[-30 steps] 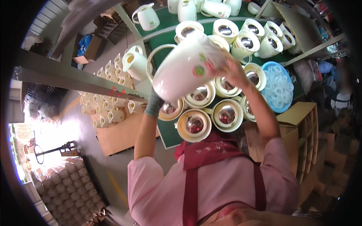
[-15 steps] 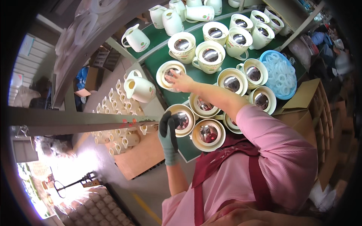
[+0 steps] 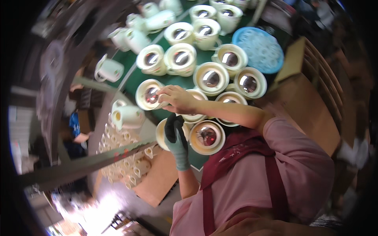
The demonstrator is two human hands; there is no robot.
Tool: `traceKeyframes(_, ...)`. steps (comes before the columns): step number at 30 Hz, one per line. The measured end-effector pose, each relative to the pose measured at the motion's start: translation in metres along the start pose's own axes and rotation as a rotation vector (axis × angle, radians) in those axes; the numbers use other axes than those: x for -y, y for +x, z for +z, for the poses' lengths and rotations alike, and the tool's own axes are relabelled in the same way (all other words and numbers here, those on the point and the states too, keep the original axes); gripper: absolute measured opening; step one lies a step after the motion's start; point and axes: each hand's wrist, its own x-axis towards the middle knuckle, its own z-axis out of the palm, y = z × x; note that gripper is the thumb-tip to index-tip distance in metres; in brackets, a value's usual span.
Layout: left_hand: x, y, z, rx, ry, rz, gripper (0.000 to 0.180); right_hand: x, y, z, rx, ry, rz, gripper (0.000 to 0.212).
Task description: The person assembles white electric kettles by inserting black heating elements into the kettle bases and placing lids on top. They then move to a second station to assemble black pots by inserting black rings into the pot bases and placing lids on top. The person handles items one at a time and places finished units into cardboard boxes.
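Note:
My bare right hand (image 3: pixel 178 100) reaches across with its fingers apart at the right rim of a cream jug (image 3: pixel 142 95). This jug's wide end faces up, showing a round mirror-like dome (image 3: pixel 151 94) inside. My left hand (image 3: pixel 177 138), in a grey-green glove with dark fingers, is upright with its fingers stretched out. It is against another cream jug (image 3: pixel 160 133), which it partly covers. Beside the glove stands a third jug (image 3: pixel 207 137), also with its shiny dome upward. My right hand and forearm partly hide a jug (image 3: pixel 198 96) behind them.
Several more dome-up jugs (image 3: pixel 211 78) stand on the green table (image 3: pixel 134 80). A blue basin (image 3: pixel 260 49) of translucent rings is at the right, by a cardboard box (image 3: pixel 311 108). Left are jugs with spouts (image 3: pixel 128 116), a metal bar (image 3: pixel 90 161) and crowded jugs (image 3: pixel 122 165) lower down.
The view has shifted and turned. My right hand has moved from over the jug's shiny dome to the jug's right rim. My gloved left hand stays beside the same jug.

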Motion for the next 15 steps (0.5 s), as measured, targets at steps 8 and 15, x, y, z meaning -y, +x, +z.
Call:
traceKeyframes(8,-0.021,-0.041,0.098,0.437,0.106,0.152,0.032,0.048,-0.239,-0.165,-0.539,-0.101,0.604,0.011)
traceKeyframes(15,-0.005,-0.149,0.212,0.897,0.099,0.113,0.035,0.144,-0.450,-0.200,-0.657,0.037,0.946,0.015)
